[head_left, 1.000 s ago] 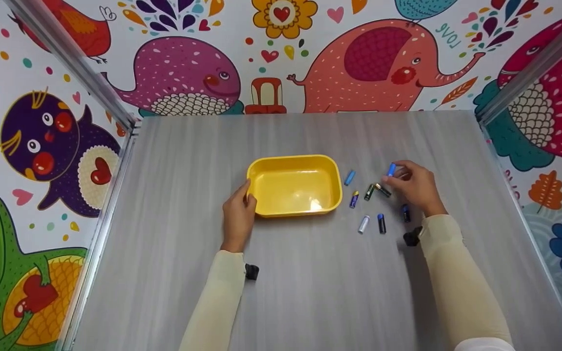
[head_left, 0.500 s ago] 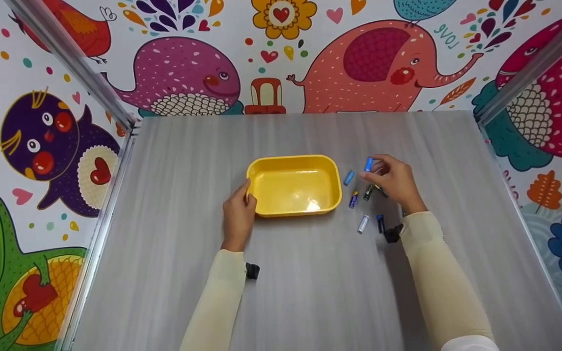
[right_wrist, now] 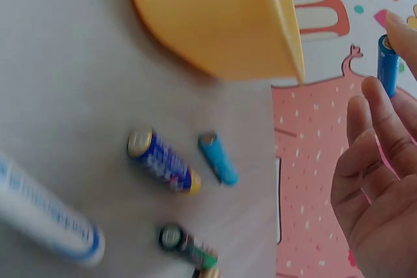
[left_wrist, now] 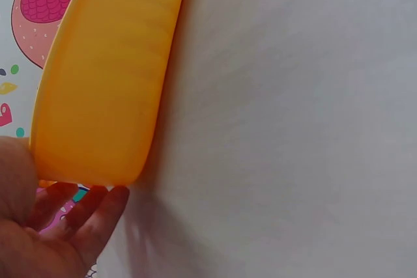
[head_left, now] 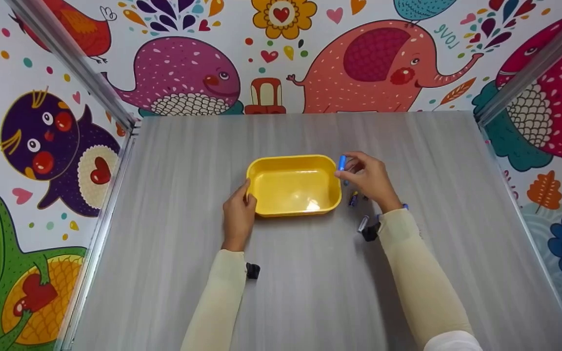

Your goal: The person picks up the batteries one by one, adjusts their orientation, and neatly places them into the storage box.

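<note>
A yellow plastic tray (head_left: 293,187) stands on the grey table. My left hand (head_left: 238,217) grips its left end, thumb at the rim and fingers against the outer wall in the left wrist view. By the tray's right rim, my right hand (head_left: 371,180) pinches a blue battery (head_left: 342,163) upright between thumb and fingers. The right wrist view shows batteries lying below that hand: a light blue one (right_wrist: 218,159), a dark blue one with a yellow end (right_wrist: 163,161), a green and black one (right_wrist: 187,245) and a white one (right_wrist: 49,216). My right hand and sleeve hide others from the head view.
Cartoon-printed walls (head_left: 188,73) rise behind the table and along both sides. Metal rails (head_left: 96,234) edge the tabletop (head_left: 164,195). A black wrist device (head_left: 370,232) hangs at the right cuff, close to the white battery; another (head_left: 252,270) is at the left cuff.
My right hand has carried the blue battery leftward, from above the scattered batteries to the tray's right rim. The left hand and the tray have stayed in place.
</note>
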Demonstrator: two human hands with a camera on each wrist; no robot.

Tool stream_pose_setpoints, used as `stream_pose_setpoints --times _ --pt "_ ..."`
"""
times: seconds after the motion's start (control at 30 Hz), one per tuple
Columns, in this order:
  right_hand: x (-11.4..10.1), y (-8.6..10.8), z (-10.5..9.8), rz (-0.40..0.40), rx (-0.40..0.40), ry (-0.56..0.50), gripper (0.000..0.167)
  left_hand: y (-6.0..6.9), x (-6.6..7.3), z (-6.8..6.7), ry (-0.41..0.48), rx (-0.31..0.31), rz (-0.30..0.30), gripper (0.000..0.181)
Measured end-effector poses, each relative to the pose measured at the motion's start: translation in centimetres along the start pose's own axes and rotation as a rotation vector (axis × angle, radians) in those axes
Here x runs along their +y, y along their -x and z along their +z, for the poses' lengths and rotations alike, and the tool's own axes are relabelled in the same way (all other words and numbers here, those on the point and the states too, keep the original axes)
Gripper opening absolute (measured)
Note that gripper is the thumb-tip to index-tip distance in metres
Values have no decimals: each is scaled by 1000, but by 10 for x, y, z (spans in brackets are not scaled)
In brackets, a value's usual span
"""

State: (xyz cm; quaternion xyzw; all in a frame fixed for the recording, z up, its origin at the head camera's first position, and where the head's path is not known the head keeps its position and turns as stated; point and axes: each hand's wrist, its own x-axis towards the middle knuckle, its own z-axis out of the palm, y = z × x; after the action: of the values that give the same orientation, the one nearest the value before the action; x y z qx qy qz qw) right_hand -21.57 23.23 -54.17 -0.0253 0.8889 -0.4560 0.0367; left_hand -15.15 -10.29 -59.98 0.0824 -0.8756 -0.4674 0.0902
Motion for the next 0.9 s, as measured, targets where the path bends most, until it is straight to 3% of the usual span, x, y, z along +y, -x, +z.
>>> stream_pose_setpoints --times 0.4,0.7,0.9 --pt "-31 -9 34 -108 -71 -61 61 -1 -1 0 -4 -4 -10 47" --pt "-47 -14 68 -93 -140 -42 54 -1 1 1 -12 4 3 46" --pt "-51 -16 95 -117 -184 -97 49 -1 0 1 -19 5 2 47"
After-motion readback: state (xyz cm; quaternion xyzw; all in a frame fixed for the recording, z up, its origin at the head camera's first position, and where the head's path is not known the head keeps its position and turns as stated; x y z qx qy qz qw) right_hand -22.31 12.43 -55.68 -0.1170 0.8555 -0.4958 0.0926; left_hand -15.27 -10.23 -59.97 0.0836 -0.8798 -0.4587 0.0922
